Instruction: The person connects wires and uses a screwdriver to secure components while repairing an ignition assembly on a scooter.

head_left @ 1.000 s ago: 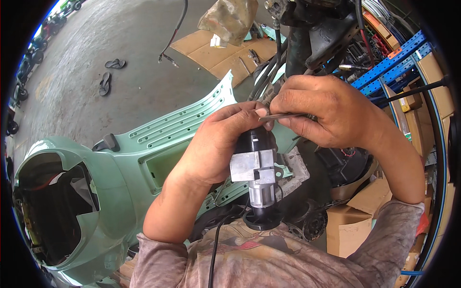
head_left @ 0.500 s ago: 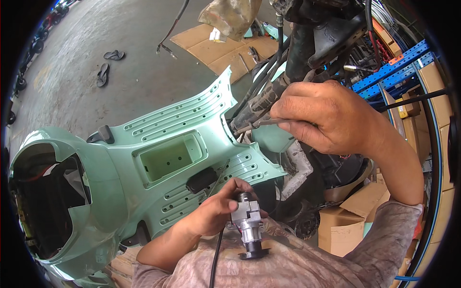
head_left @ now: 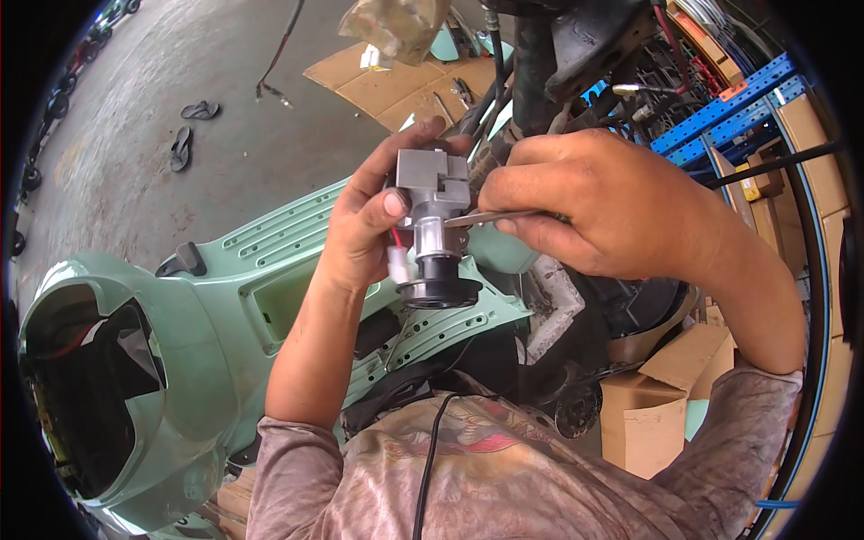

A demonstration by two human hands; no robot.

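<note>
My left hand [head_left: 362, 216] is closed around what looks like an ignition lock [head_left: 421, 171], with a silver blocky body, a narrower cylinder and a wide black flange at its lower end. A white connector [head_left: 398, 263] on a red wire hangs beside the cylinder. Pinched in my right hand [head_left: 598, 202] is a thin grey metal strip [head_left: 477, 218]. Its tip meets the side of the silver cylinder in this view; whether it presses there I cannot tell. The rest of the strip disappears between my fingers.
Beneath my hands spreads a mint-green scooter body panel [head_left: 198, 324]. The dark frame tube [head_left: 534, 85] rises ahead. Cardboard [head_left: 405, 85] with tools lies beyond it, and sandals [head_left: 182, 148] lie on the floor. At right are an open carton [head_left: 655, 436] and a blue rack [head_left: 720, 117].
My left hand has lifted the ignition lock up and forward from near my lap. The strip in my right hand now meets it, where before it was against the frame tube.
</note>
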